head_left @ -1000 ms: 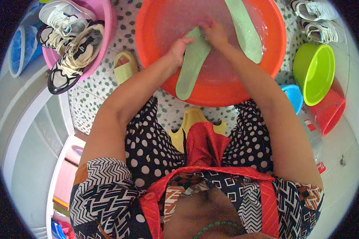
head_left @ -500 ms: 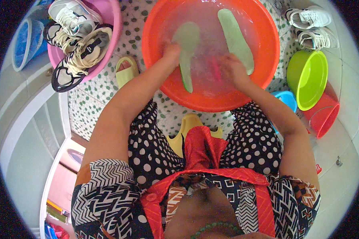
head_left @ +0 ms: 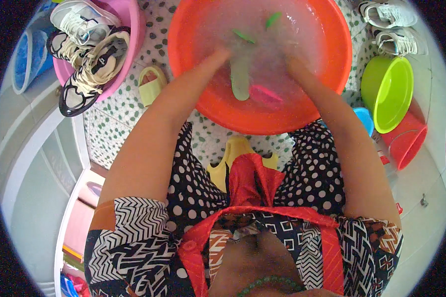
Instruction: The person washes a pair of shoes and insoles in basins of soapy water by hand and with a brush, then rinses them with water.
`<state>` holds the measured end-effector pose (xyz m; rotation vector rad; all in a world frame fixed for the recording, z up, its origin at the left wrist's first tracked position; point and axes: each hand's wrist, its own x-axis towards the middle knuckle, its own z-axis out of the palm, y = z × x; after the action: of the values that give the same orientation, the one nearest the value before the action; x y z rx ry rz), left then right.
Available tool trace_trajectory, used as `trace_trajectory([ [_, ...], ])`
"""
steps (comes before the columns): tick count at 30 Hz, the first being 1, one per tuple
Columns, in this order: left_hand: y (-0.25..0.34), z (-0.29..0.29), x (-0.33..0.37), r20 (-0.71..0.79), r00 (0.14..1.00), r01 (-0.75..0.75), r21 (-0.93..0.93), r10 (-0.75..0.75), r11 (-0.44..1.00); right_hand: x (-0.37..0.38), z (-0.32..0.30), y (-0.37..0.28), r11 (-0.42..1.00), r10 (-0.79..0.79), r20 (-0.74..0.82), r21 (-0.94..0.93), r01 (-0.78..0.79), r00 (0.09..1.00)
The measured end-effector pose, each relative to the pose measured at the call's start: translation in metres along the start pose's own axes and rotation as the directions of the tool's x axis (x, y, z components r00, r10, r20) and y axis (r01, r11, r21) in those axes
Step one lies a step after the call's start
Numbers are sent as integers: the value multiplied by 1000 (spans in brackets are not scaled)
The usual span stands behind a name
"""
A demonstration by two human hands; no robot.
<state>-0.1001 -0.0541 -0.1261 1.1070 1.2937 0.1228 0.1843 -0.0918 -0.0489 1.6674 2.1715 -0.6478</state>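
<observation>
An orange-red basin (head_left: 339, 74) of cloudy water stands in front of me. My left hand (head_left: 227, 52) is down in the water beside a pale green shoe insole (head_left: 240, 81). My right hand (head_left: 293, 55) is also sunk in the water, to the right. The murk hides the fingers of both hands, so any grip is hidden. Two brighter green edges (head_left: 272, 20) poke above the surface farther back; the rest of what they belong to is hidden. A pink oblong thing (head_left: 266, 96) lies underwater near the front wall, its kind unclear.
At the left, a pink basin (head_left: 134, 49) holds several shoes (head_left: 91, 69), with a blue bucket (head_left: 27, 59) beyond. White sneakers (head_left: 394, 29), a lime-green basin (head_left: 389, 94), a red bucket (head_left: 406, 141) and a blue container (head_left: 364, 121) line the right wall. A yellow stool (head_left: 240, 143) is below me.
Both hands have gone deeper into the water and slightly farther away. The insole at the right has gone from its place, mostly out of sight. The pink thing shows more clearly.
</observation>
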Motion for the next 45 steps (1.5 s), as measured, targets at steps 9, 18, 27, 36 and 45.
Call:
trace_trajectory([
  [9, 20, -38, -8, 83, 994, -93, 313, 70, 945, -8, -27, 8, 966, -213, 123, -123, 228, 969],
  [18, 178, -75, -148, -267, 949, -51, 393, 167, 918, -85, -35, -24, 990, -109, 70, -77, 114, 992],
  [27, 302, -43, -236, -160, 985, -111, -304, 64, 946, -131, -169, -57, 915, -268, -73, 292, 277, 961],
  [36, 353, -20, -290, -114, 914, -397, -452, 390, 799, -268, -333, -97, 995, -84, -40, -59, 81, 996],
  [45, 336, 13, -326, -106, 895, -444, -312, 433, 840, -284, -361, -126, 962, -268, -17, -50, 267, 963],
])
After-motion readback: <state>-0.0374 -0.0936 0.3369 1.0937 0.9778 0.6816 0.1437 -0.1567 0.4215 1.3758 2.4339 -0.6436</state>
